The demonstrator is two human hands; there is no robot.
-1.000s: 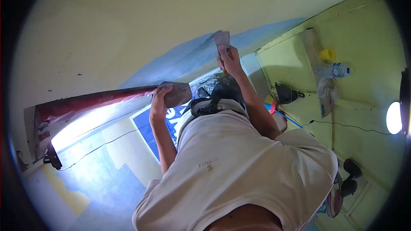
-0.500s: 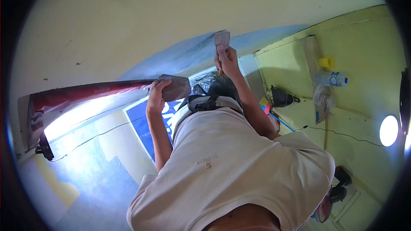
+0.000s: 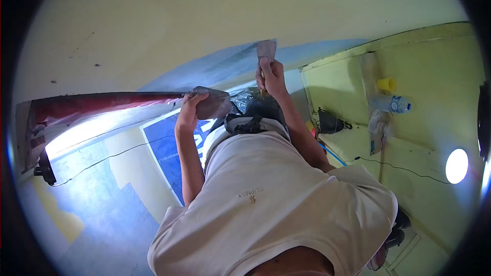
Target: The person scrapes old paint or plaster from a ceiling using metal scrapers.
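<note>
Blue was shown by one banner [image 3: 171, 161] at eight o'clock, its white lettering part-hidden. At ten, one grey plate [image 3: 215, 105] was gripped in the half-closed left hand [image 3: 190, 109]. At six, "LIPMA" could be read on one shirt [image 3: 266, 220]. At one, one scraper [image 3: 266, 49] was clenched in the right hand [image 3: 273, 78], at a bluish wall patch [image 3: 215, 64]. At three, one bottle [image 3: 393, 104] was seen, its label unreadable.

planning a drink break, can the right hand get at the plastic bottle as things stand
Probably not: the right hand is gripping a scraper, and the plastic bottle is well off to the person's right.
</note>
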